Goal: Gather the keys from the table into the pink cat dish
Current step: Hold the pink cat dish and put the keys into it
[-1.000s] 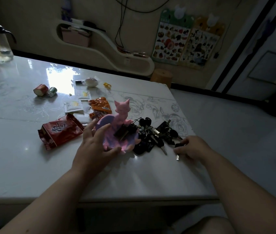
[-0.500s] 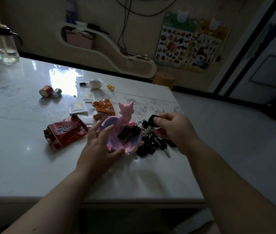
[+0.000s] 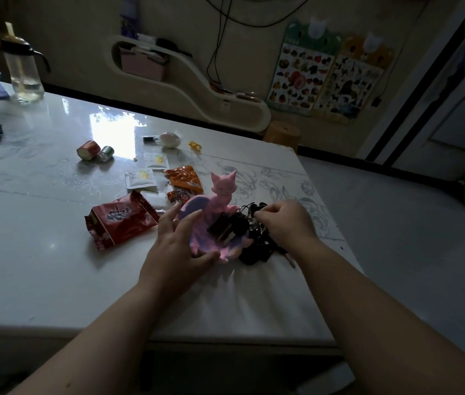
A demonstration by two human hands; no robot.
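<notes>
The pink cat dish [image 3: 200,223] stands on the white table [image 3: 40,252], its cat figure upright at the back. Dark keys and a fob [image 3: 227,228] lie in the dish. My left hand [image 3: 178,246] grips the dish's near left rim. A pile of black keys [image 3: 257,252] lies on the table against the dish's right side. My right hand [image 3: 285,223] hovers over that pile, fingertips pinched on a key ring at the dish's right edge.
A red snack bag [image 3: 120,220] lies left of the dish, orange packets [image 3: 184,179] and white sachets [image 3: 140,179] behind it. Small cans [image 3: 96,151] and a water bottle [image 3: 23,72] stand farther back left. The table's right edge runs close beside the keys.
My right hand left the table's right side, picked up a key and carried it left to the dish's right edge. My left hand stayed on the dish.
</notes>
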